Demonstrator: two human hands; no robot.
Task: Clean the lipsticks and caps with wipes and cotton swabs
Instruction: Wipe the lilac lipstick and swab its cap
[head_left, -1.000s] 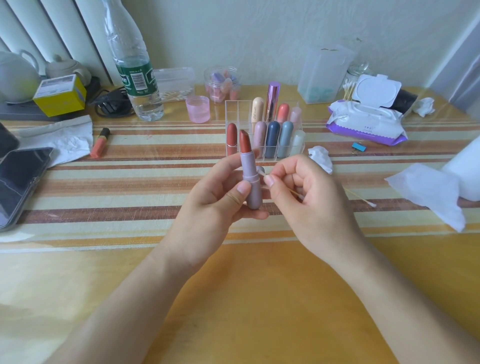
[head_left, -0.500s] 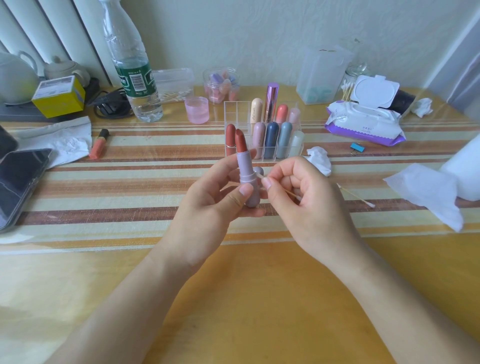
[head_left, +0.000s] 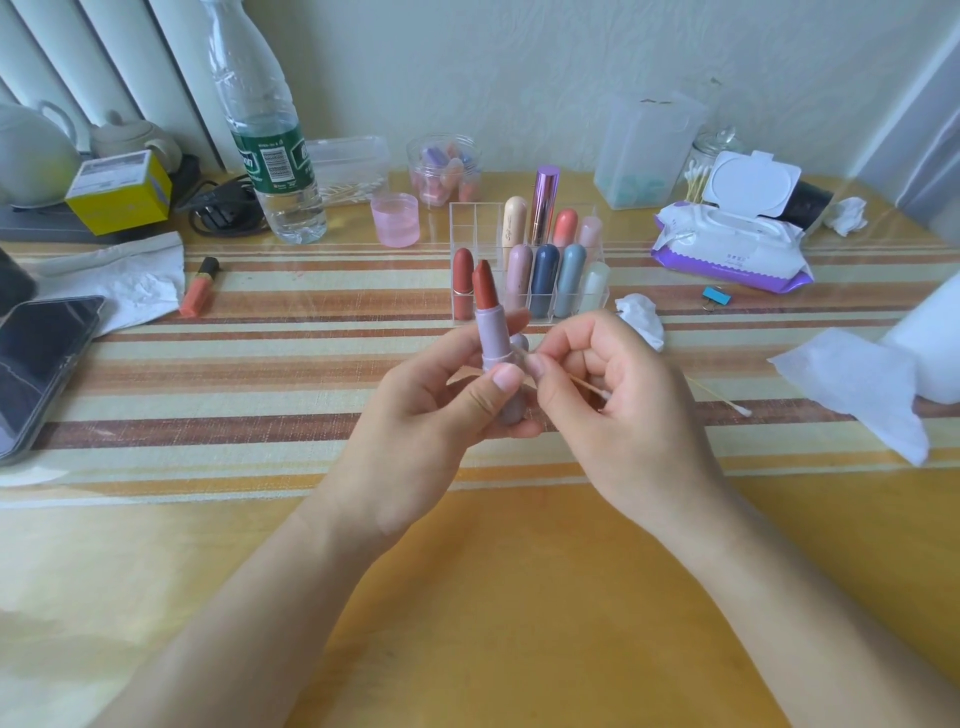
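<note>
Here left hand (head_left: 415, 415) grips lipstick (head_left: 493, 332) upright.

Striped yellow table (head_left: 467, 597): clear organizer (head_left: 470, 228), wipes pack (head_left: 727, 249), water bottle (head_left: 270, 145); phone (head_left: 36, 358), loose cotton swab (head_left: 722, 400), crumpled tissue (head_left: 641, 319)

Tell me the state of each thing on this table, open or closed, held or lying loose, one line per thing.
Lilac lipstick: uncapped, bullet raised, gripped upright by left hand.
Held swab: stem pinched by right hand, front end hidden by fingers.
Loose swab: lying on the table.
Wipes pack: lid flipped open.
Orange lipstick: capped, lying flat.
Phone: screen dark.
</note>
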